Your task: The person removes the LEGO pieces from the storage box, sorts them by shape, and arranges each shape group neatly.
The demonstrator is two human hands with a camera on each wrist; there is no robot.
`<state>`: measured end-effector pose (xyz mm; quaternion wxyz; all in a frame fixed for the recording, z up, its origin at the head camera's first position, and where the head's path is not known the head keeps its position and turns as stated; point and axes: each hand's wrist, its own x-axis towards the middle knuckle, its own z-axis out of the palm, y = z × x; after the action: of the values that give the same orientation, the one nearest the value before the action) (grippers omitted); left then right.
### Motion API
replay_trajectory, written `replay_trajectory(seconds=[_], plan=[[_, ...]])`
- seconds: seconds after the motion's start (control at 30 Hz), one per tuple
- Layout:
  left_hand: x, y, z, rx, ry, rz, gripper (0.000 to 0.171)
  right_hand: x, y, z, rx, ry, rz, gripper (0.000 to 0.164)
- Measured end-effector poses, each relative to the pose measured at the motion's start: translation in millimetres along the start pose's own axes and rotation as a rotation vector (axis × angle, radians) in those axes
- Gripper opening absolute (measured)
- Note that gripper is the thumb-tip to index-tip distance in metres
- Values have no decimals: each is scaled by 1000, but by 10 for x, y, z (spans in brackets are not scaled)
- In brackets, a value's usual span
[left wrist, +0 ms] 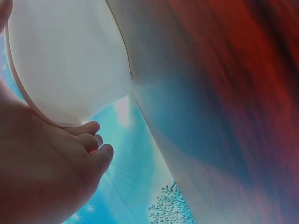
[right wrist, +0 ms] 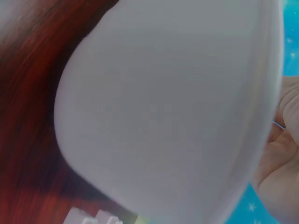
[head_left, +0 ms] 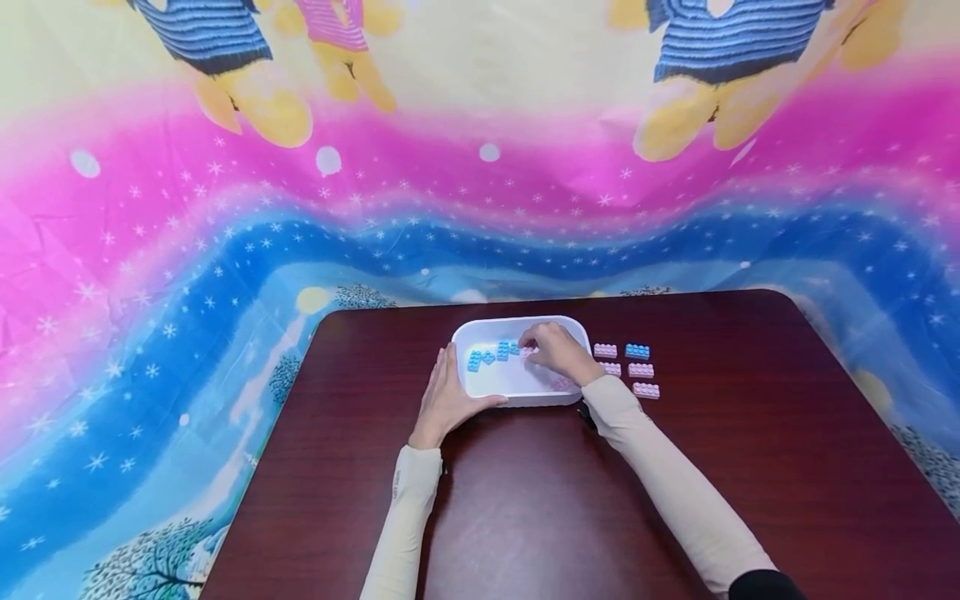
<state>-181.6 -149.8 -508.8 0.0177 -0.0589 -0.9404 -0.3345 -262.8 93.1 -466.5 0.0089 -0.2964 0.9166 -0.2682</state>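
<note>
A white plastic tub point(head_left: 480, 387) stands on the table with several blue bricks point(head_left: 475, 361) in a slanting row inside. My left hand point(head_left: 446, 393) holds the tub's near left corner, fingers along the left wall and thumb along the front; in the left wrist view the hand point(left wrist: 51, 158) lies against the rim. My right hand point(head_left: 557, 350) reaches into the tub, its fingertips pinching a pink building brick point(head_left: 527, 352) beside the blue ones. Another pink brick point(head_left: 561, 382) lies near my right wrist. The tub wall partly hides the right hand point(right wrist: 282, 163) in the right wrist view.
Right of the tub on the dark wooden table point(head_left: 517, 500) lie several pink bricks point(head_left: 646, 390) and a blue brick point(head_left: 637, 352). A colourful printed cloth point(head_left: 450, 183) hangs behind the table's far edge.
</note>
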Motion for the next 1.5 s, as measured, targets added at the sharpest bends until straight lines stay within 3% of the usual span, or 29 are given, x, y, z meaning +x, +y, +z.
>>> replay_trajectory(seconds=[0.13, 0.67, 0.97, 1.5], plan=[[-9, 7, -5, -8, 1, -6, 139, -73, 28, -80, -18, 26, -16, 23], [-44, 27, -19, -20, 15, -7, 139, -426, 331, -502, -24, 80, 75, 21], [-43, 0, 13, -18, 5, -24, 139, -747, 682, -709, -36, 138, 91, 19], [-22, 28, 14, -12, 13, 14, 138, -1428, 1488, -1080, -90, 109, 203, 18]])
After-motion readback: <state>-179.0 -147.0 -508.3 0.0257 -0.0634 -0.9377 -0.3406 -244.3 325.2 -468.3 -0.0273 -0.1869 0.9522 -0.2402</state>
